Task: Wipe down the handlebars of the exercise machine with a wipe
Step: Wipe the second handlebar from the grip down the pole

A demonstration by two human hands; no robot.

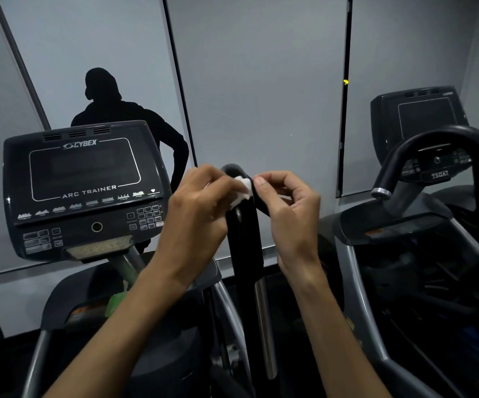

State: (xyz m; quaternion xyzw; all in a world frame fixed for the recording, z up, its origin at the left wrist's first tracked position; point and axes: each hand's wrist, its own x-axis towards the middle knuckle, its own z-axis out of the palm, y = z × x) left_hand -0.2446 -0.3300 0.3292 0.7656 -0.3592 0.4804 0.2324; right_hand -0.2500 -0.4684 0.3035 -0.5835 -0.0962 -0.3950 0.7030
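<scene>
Wipe (242,191) pinched on handlebar (244,242) by left hand (201,214); right hand (287,208) fingers curled, maybe holding nothing; console (83,191) beside.

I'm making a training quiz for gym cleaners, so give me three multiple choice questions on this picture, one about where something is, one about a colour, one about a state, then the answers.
1. Where is the wipe?
A. on the console
B. against the top of the black handlebar
C. on the floor

2. What colour is the wipe?
A. white
B. blue
C. yellow

3. How is the console screen?
A. showing a video
B. cracked
C. dark

Answers:
1 B: the left hand presses it onto the grip near the tip.
2 A: it shows white against the black grip.
3 C: the panel is unlit.
The right hand pinches beside the wipe.
</scene>
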